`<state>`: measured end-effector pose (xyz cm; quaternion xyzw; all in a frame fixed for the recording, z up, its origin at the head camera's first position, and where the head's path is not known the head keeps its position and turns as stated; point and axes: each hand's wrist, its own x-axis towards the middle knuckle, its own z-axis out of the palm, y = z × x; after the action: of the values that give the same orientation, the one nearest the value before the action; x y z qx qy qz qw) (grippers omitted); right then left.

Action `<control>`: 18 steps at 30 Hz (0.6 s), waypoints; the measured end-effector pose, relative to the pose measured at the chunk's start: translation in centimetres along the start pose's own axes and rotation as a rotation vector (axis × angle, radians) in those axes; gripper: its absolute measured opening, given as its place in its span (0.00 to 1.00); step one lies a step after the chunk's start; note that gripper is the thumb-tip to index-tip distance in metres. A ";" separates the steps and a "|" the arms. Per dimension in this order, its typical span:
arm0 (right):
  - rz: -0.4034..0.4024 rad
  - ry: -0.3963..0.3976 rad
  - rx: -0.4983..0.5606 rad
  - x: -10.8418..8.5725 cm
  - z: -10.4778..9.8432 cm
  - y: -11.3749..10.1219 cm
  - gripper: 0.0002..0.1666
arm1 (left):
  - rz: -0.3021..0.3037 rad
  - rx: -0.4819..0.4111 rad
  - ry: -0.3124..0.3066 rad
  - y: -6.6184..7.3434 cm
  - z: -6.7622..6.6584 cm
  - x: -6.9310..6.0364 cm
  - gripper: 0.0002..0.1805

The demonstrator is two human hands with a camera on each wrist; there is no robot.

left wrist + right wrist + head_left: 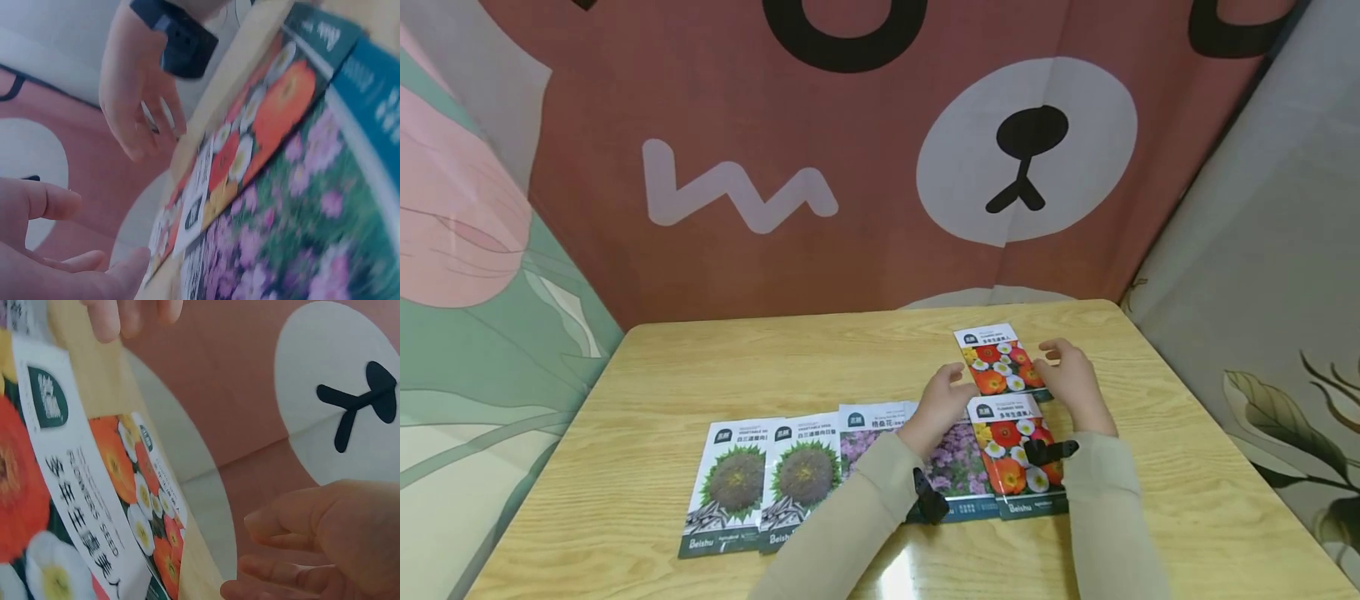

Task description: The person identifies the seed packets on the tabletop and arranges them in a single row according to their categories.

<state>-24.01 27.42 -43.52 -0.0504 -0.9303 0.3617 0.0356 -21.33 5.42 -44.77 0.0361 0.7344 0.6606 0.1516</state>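
A seed packet with red, orange and white flowers (997, 367) lies flat at the back right of the table. My left hand (940, 407) is by its lower left corner, fingers loosely bent; whether a fingertip touches it I cannot tell. On its right side is my right hand (1072, 382), its fingers relaxed and apart from the packet in the right wrist view. Directly in front lies a matching flower packet (1007, 471), overlapping the packet with purple flowers (958, 458) to its left. Neither hand holds anything.
Farther left in the row are another purple-flower packet (871, 417), partly behind my left arm, and two overlapping sunflower packets (805, 471) (733, 479). A wooden table (625, 467) carries them all. Behind its far edge hangs a printed bear curtain (850, 267).
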 end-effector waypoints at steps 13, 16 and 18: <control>0.080 -0.188 -0.089 2.9 -0.5 1.6 0.30 | -0.101 -0.045 -0.032 0.1 -0.4 2.7 0.31; 0.088 -0.219 -0.069 3.3 -0.1 1.8 0.32 | -0.140 -0.072 -0.039 0.2 -0.1 3.0 0.31; 0.088 -0.230 -0.054 3.5 0.2 1.7 0.32 | -0.153 -0.078 -0.036 0.2 0.1 3.2 0.31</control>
<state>-27.37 29.00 -44.71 -0.0505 -0.9345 0.3410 -0.0888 -24.42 6.35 -45.17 -0.0143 0.7061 0.6742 0.2160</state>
